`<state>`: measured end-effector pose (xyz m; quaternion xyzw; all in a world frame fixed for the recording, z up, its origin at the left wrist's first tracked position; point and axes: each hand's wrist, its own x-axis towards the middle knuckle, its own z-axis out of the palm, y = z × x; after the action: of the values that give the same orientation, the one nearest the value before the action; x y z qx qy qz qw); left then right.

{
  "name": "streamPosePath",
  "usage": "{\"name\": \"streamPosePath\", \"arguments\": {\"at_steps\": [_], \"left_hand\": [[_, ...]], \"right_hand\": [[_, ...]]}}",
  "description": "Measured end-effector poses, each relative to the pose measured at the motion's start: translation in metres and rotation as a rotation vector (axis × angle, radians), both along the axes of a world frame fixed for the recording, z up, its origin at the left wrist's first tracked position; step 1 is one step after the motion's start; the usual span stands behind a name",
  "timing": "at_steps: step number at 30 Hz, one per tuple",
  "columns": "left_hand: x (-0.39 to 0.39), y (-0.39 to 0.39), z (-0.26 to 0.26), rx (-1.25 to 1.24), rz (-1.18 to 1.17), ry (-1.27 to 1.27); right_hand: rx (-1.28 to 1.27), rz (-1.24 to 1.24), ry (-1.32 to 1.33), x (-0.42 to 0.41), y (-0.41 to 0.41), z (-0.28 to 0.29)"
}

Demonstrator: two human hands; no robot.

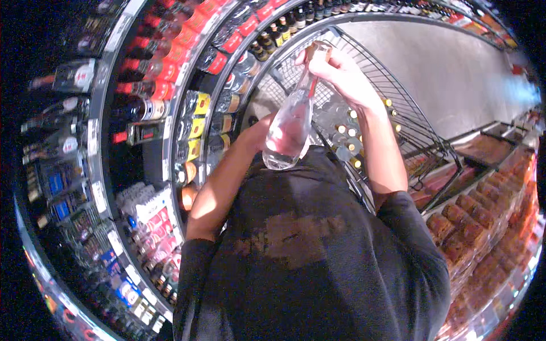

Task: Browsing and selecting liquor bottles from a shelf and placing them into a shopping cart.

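Note:
A clear glass bottle (290, 128) with a slim neck and a brownish cap is held slanted before my chest, its base towards me. My right hand (330, 66) grips it at the neck, just under the cap. Lower down, my left hand (265, 128) is around the bottle's body, with most of the fingers hidden behind the glass. Below and beyond the hands is a wire shopping cart (384, 72). Several clear bottles with yellow caps (352, 147) stand in it, close to my right forearm.
Curved by the lens, store shelves (100, 123) with rows of bottles, many red-labelled (170, 64), run along the left and top. Wrapped brown goods (469, 213) fill a display at the right, beside a low rack (486, 149). Grey floor (426, 64) shows past the cart.

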<state>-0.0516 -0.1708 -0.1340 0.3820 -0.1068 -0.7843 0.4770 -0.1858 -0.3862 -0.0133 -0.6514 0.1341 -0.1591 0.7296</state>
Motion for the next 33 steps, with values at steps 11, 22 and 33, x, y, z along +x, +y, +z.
{"name": "streamPosePath", "arguments": {"at_steps": [11,22,33], "left_hand": [[0.014,0.02,0.038,-0.12,0.326,-0.093],[0.067,0.092,0.134,-0.378,0.684,-0.802],[0.108,0.114,0.209,0.008,0.962,-1.998]], "right_hand": [[0.546,0.086,-0.191,0.095,0.094,0.042],[0.023,-0.074,-0.351,0.153,0.137,0.147],[-0.173,-0.132,-0.589,0.228,0.206,0.218]]}}
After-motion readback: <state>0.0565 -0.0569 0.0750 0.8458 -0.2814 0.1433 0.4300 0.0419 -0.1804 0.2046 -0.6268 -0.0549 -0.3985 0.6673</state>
